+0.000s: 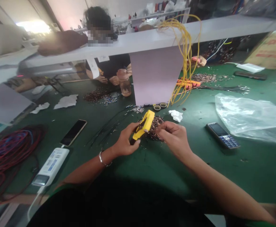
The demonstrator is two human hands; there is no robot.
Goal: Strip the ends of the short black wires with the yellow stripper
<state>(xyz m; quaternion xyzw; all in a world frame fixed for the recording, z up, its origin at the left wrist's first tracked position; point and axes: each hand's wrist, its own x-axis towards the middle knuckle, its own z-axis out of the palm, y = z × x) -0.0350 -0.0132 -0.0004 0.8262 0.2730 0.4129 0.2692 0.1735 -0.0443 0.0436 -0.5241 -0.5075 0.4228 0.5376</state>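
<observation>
We take the heap of small copper-coloured pieces (157, 124) as the centre of our clock, with twelve o'clock pointing away from us across the green bench (198, 127). Our left grip (127, 138), at about eight o'clock, is wrapped firmly around a yellow hand tool (147, 120), which slants up over the heap's near-left edge and hides part of it. Our right grip (173, 135), at about four, has thumb and forefinger drawn into a pinch at the heap's edge; the tips are too blurred for us to tell whether they quite meet or have hold of a piece.

To do this well, we should keep the tool steady and turn its working end toward the pinch, so that neither wrist has to twist. We do best to lift one piece at a time, by its very end, keeping our fingertips clear of the tool's mouth. A tool held this low could scatter the heap, so we would raise it slightly.

The loose dark wires (106, 127) at nine could catch our left forearm. We would also leave alone the tape rolls (160, 106) at twelve, the crumpled tissue (176, 116) near two and the keypad phone (223, 135) at three.
</observation>
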